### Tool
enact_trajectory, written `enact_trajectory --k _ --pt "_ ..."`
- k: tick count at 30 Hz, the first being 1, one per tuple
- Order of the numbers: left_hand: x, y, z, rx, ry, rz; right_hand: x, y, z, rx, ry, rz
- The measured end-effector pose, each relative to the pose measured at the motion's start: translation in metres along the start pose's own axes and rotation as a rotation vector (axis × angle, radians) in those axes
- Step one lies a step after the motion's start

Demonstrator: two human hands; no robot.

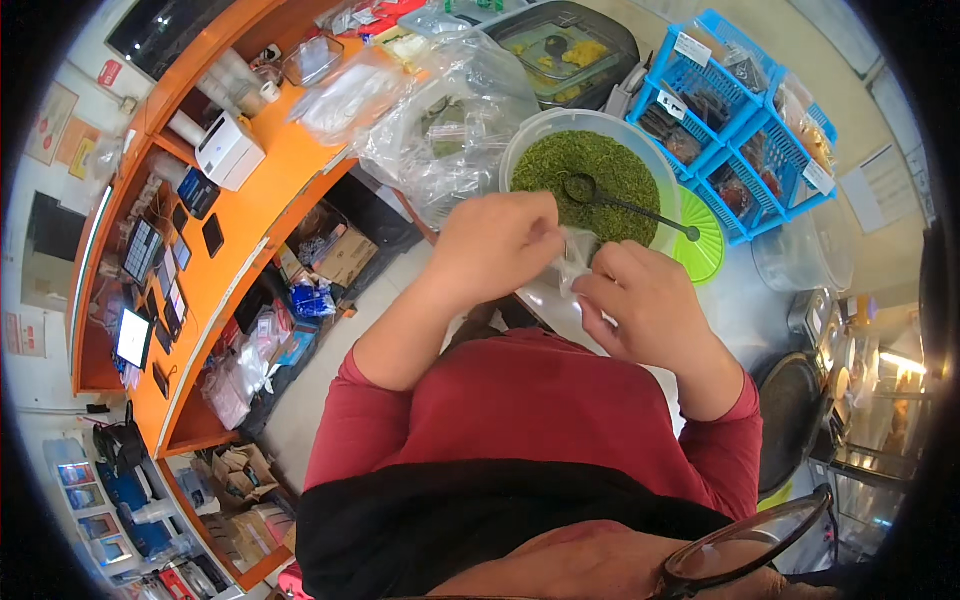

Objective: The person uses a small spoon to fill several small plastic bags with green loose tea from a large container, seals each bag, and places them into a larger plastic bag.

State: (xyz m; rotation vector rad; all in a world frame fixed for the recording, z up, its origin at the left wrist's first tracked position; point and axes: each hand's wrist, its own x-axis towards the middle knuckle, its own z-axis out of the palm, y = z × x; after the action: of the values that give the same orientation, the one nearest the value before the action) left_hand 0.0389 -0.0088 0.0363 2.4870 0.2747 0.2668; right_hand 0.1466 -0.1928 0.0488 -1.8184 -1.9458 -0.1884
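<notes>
Between my two hands is a small clear plastic bag (576, 262), pinched from both sides. My left hand (499, 244) grips its left edge with thumb and fingers. The fingers of my right hand (641, 304) hold the other edge. Just beyond the bag stands a round translucent tub (517, 139) of chopped dried green herbs (551, 161). A black long-handled scoop (637, 208) rests on the herbs, its bowl partly filled and its handle crossing the tub's right rim. What the bag contains is mostly hidden by my fingers.
Left of the tub lies a large clear plastic bag (480, 82) of small packets. A dark lidded container (592, 45) stands behind. Blue stacked baskets (739, 120), a green lid (705, 244) and a clear tub (802, 247) are to the right. An orange counter (277, 161) curves along the left.
</notes>
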Motion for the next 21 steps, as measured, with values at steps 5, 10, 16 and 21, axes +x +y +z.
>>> enact_trajectory --k 5,10,16,21 --pt "-0.013 -0.018 0.009 -0.776 -0.307 0.299 0.004 0.001 -0.009 0.103 -0.072 -0.025" --pt "-0.021 -0.013 0.011 -1.155 -0.571 0.246 0.012 0.011 -0.001 0.381 -0.034 -0.019" --pt "-0.017 -0.032 0.010 -1.201 -0.070 0.221 0.029 0.081 0.019 -0.073 0.046 0.345" --pt "-0.008 -0.037 0.006 -1.036 0.315 0.188 0.019 0.113 0.055 -0.674 -0.367 0.461"
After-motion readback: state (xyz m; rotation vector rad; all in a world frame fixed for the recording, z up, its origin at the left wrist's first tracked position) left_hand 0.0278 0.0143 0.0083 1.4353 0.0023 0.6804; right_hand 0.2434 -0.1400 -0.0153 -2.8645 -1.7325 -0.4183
